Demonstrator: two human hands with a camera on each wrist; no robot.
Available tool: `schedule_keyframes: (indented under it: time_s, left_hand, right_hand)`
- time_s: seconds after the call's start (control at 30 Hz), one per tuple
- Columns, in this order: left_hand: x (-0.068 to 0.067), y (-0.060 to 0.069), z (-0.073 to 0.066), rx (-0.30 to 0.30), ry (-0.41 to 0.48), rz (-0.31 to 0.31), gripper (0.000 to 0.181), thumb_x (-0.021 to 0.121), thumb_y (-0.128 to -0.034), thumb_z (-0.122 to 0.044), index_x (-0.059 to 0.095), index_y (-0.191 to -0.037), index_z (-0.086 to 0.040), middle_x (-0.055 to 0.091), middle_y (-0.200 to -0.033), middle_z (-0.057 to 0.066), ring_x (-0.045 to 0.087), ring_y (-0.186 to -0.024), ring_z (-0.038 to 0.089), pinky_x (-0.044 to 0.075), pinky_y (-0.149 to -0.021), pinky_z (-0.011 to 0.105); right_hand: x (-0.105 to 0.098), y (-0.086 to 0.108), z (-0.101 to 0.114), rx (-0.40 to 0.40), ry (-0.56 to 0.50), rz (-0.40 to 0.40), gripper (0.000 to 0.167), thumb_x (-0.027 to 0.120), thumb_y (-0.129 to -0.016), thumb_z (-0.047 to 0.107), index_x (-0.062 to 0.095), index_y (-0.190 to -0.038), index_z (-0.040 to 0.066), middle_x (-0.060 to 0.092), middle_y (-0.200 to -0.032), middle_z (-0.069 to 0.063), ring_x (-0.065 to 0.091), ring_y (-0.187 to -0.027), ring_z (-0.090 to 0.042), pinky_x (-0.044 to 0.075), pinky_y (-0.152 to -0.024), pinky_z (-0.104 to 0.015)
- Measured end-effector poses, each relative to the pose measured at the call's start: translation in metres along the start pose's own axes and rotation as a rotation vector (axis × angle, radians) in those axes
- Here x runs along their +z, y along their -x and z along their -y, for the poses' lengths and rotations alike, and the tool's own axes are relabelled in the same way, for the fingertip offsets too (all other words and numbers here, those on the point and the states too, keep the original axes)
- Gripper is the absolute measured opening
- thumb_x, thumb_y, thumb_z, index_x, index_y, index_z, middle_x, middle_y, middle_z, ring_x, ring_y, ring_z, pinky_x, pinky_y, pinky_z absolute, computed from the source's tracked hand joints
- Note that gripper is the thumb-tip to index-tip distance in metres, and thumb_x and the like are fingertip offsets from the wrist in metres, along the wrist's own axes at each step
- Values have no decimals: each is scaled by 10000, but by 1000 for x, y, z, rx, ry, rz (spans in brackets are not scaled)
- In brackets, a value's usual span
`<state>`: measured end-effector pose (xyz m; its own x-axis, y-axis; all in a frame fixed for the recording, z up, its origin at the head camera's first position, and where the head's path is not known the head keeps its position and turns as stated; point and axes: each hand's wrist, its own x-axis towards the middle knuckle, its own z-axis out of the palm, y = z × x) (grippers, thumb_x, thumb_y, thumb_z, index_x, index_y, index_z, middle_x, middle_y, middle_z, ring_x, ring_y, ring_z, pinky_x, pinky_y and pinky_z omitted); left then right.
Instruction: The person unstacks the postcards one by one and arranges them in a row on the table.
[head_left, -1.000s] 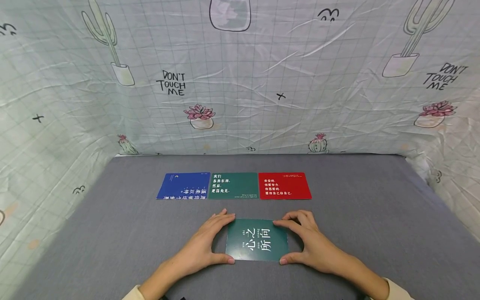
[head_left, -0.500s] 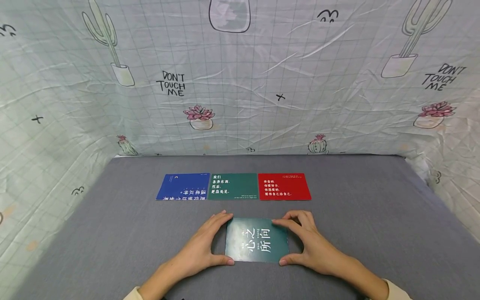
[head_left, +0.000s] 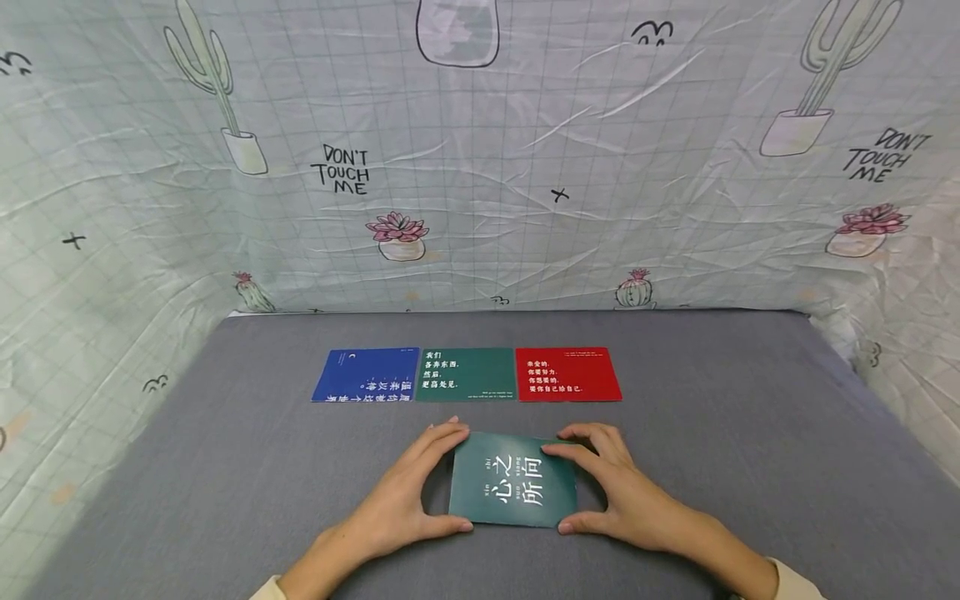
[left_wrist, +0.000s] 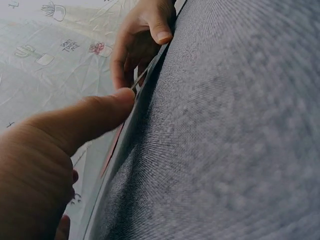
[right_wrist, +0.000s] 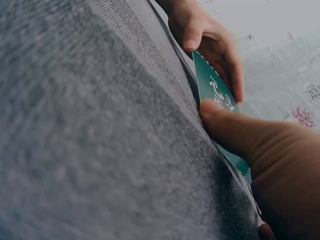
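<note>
A dark green card [head_left: 514,480] with large white Chinese characters lies face up between both hands. My left hand [head_left: 415,486] grips its left end, with the thumb at the near corner and the fingertips at the far corner. At the right end, my right hand [head_left: 615,482] holds the card in the same way, its index finger on the far edge. The right wrist view shows the card [right_wrist: 215,82] tilted, with the end by my left hand raised off the cloth. Seen nearly edge-on in the left wrist view, the card is mostly hidden.
Beyond the hands, a blue card [head_left: 367,375], another green card [head_left: 467,375] and a red card [head_left: 569,374] lie side by side in a row. A grey cloth [head_left: 705,417] covers the table. Behind it hangs a cactus-print curtain [head_left: 480,250].
The held card's left end has risen slightly, and the glare on its face has shifted. My left thumb has edged a little to the right. The row of cards stays put.
</note>
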<state>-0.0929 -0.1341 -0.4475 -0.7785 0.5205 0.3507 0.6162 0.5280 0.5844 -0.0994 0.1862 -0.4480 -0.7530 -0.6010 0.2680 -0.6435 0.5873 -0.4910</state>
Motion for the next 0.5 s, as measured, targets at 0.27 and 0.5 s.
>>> schedule_keyframes:
  time_s: [0.27, 0.5]
  left_hand:
    - [0, -4, -3, 121, -18, -58, 930, 852, -671, -447, 432, -1412, -72, 421, -1453, 79, 316, -1378, 257, 177, -1145, 342]
    - [-4, -8, -14, 103, -16, -59, 933, 845, -683, -446, 396, -1445, -149, 393, -1475, -13, 282, -1397, 209, 168, -1149, 355]
  right_hand:
    - [-6, -1, 2, -56, 1, 61, 836, 736, -723, 587, 408, -1434, 295, 339, -1419, 11, 228, -1286, -168, 448, -934, -464]
    - [-14, 0, -1, -93, 6, 76, 849, 753, -740, 542, 379, -1455, 277, 318, -1447, -19, 244, -1286, -159, 482, -918, -409]
